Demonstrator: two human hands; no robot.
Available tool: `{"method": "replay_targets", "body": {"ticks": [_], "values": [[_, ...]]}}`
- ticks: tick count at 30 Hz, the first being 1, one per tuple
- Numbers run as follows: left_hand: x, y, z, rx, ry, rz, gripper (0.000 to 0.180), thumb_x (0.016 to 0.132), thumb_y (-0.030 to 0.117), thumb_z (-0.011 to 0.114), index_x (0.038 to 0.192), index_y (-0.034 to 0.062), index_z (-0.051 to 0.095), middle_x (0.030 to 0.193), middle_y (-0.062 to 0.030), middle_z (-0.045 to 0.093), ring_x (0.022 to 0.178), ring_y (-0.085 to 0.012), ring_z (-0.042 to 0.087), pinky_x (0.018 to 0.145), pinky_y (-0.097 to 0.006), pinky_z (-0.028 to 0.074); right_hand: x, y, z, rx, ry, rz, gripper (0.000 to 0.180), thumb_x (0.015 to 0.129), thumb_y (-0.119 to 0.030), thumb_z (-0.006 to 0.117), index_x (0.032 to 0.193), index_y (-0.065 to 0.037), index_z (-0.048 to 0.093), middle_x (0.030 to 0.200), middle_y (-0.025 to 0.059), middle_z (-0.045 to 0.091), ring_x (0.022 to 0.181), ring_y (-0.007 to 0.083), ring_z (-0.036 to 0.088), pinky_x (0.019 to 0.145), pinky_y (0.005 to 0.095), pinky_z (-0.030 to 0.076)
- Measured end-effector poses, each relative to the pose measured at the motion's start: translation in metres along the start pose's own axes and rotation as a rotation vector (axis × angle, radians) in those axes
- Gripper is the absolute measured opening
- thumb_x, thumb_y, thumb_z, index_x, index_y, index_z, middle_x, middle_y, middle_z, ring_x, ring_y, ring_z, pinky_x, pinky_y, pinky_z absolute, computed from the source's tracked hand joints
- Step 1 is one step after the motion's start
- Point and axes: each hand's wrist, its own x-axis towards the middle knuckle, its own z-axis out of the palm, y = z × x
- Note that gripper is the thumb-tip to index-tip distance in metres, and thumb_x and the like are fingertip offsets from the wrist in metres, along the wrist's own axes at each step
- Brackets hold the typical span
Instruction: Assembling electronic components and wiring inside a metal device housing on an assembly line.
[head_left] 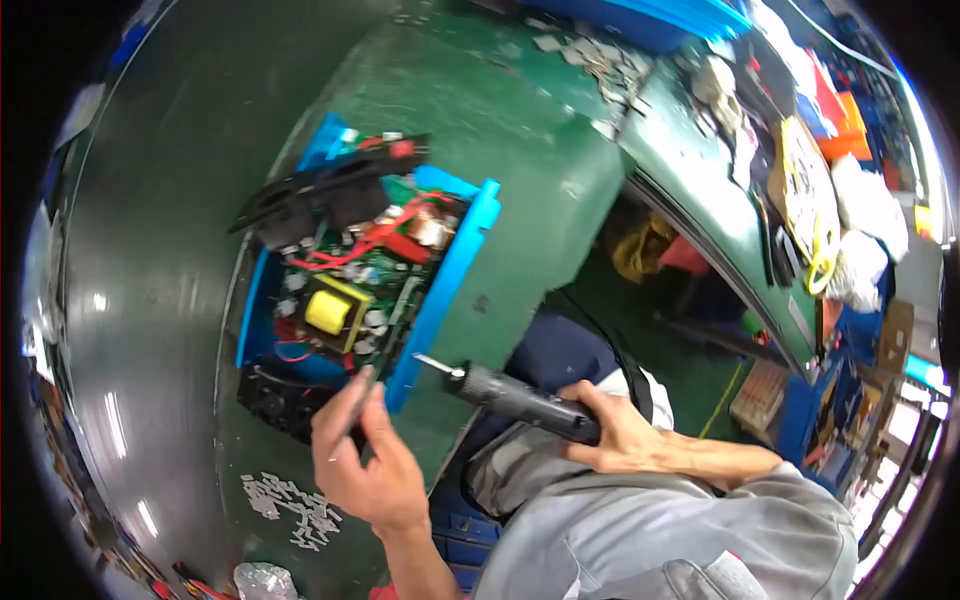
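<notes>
A blue open-topped casing (pixel 462 245) lies on the green bench, holding a circuit board, red wires and a yellow-wrapped transformer (pixel 327 312). A black end panel (pixel 325 190) leans across its far end, and a dark panel with round parts (pixel 280 403) is at the near end. At the near right corner of the casing, my left hand (pixel 372 465) is closed on a slim metal tool (pixel 352 418), perhaps tweezers. My right hand (pixel 622 437) grips a black electric screwdriver (pixel 525 402) by its rear end. Its bit points left, just right of the casing wall, apart from it.
Small pale pieces (pixel 290 508) are scattered left of my left forearm, with a clear plastic bag (pixel 263 580) nearer. A blue bin (pixel 640 20) and more pale scraps (pixel 600 65) sit at the far side. Another bench (pixel 715 210) stands at right with gloves and bags.
</notes>
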Motion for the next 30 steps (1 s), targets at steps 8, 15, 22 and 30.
{"method": "replay_targets", "body": {"ticks": [8,15,22,30], "values": [[-0.004,0.004,0.002,0.071,0.040,-0.051,0.011,0.098,0.002,0.064,0.103,-0.0070,0.067,0.101,-0.0148,0.071,0.084,-0.0202,0.070,0.071,-0.028,0.062,0.006,0.016,0.010,0.035,0.030,-0.232,0.057,0.077,-0.009,0.065,0.130,0.004,0.049,0.103,0.0265,0.064,0.093,0.0435,0.067,0.081,0.0462,0.054],[-0.007,0.003,0.006,0.053,0.071,0.005,0.012,0.099,0.005,0.064,0.102,-0.0068,0.067,0.102,-0.0143,0.071,0.084,-0.0200,0.070,0.071,-0.029,0.062,0.011,0.027,0.016,0.084,0.026,-0.268,0.058,0.078,-0.005,0.067,0.132,0.005,0.048,0.101,0.0240,0.065,0.090,0.0375,0.068,0.078,0.0432,0.054],[-0.009,0.005,0.009,0.084,0.103,-0.018,0.014,0.098,0.005,0.065,0.100,-0.0085,0.067,0.103,-0.0143,0.071,0.084,-0.0201,0.069,0.074,-0.029,0.061,0.015,0.025,0.015,0.107,0.016,-0.260,0.051,0.080,-0.011,0.066,0.127,0.005,0.051,0.095,0.0241,0.065,0.087,0.0378,0.068,0.076,0.0446,0.053],[-0.010,0.001,0.011,0.097,0.162,-0.041,0.010,0.096,0.003,0.066,0.098,-0.0067,0.067,0.099,-0.0147,0.073,0.085,-0.0243,0.070,0.076,-0.033,0.057,0.036,0.018,-0.023,0.699,-0.529,0.140,0.070,0.108,-0.059,0.021,0.091,-0.007,0.066,0.073,-0.0015,0.061,0.072,0.0094,0.052,0.073,0.0284,0.044]]}}
